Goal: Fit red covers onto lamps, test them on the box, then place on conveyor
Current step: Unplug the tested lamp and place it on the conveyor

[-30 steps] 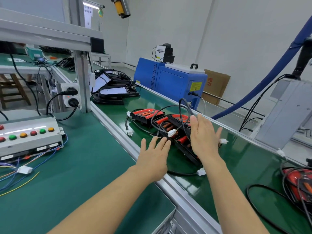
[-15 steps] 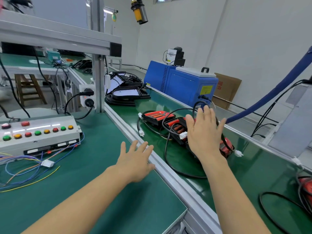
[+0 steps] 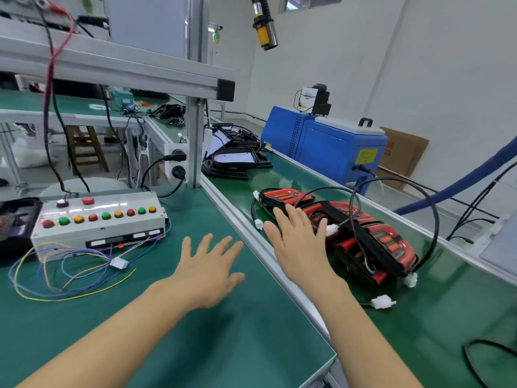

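Several red-covered lamps (image 3: 372, 236) with black cables lie in a cluster on the green conveyor belt (image 3: 447, 303); another red lamp (image 3: 282, 198) sits just behind them. My right hand (image 3: 299, 242) hovers with straight, spread fingers over the conveyor's near rail, just left of the lamps, holding nothing. My left hand (image 3: 208, 270) is also empty, its fingers spread above the green workbench (image 3: 112, 317). The white test box (image 3: 98, 222) with coloured buttons stands at the left of the bench, with loose coloured wires and a white connector (image 3: 119, 263) in front of it.
Black lamp housings (image 3: 237, 161) lie farther up the belt. A blue machine (image 3: 324, 147) stands beyond the conveyor. An aluminium post (image 3: 194, 141) with a power socket (image 3: 174, 163) rises at the bench's back corner. A black tray (image 3: 16, 222) sits at the far left.
Both hands have drawn back leftward from the lamps: the left hand from the conveyor rail to over the bench, the right hand off the lamp cluster to its left. The view has swung left.
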